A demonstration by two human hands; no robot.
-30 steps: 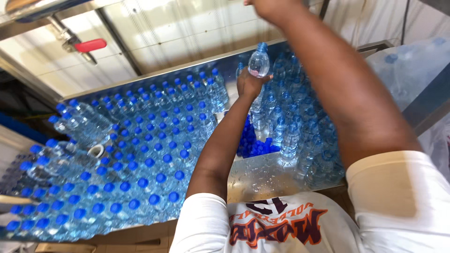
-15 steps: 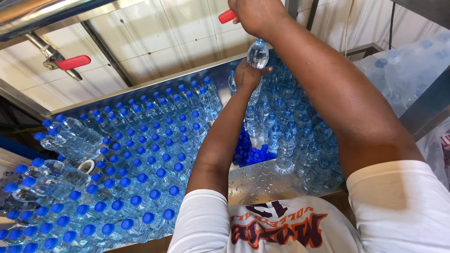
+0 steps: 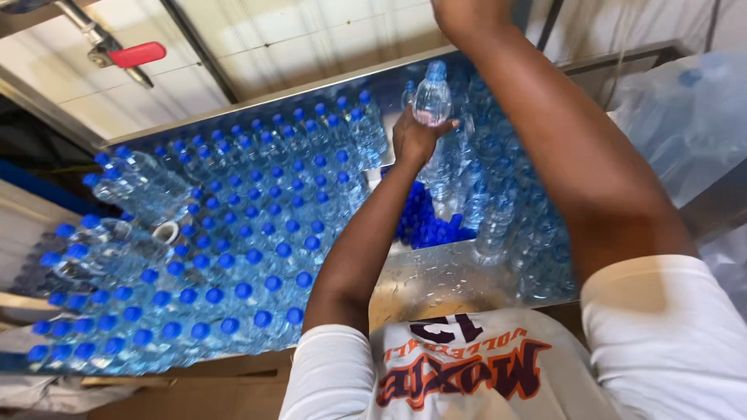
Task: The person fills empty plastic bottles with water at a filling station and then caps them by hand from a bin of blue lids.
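Observation:
My left hand [image 3: 412, 140] is raised over the table and grips a small clear water bottle [image 3: 432, 99] with a blue cap from below, holding it upright. My right hand [image 3: 467, 14] reaches higher, to the top edge of the view. Its fingers are cut off, so what it touches is hidden. Beneath both arms stand several rows of blue-capped water bottles [image 3: 257, 233] on a wet steel table [image 3: 436, 284].
A heap of loose blue caps [image 3: 424, 225] lies among the bottles. A few bottles [image 3: 140, 183] lie on their sides at the left. A red lever handle [image 3: 136, 54] on a pipe hangs at the upper left. Plastic-wrapped bottles [image 3: 685, 117] sit at the right.
My left hand keeps the bottle raised at about the same spot. My right hand has stayed up near the top edge, and the view has shifted slightly.

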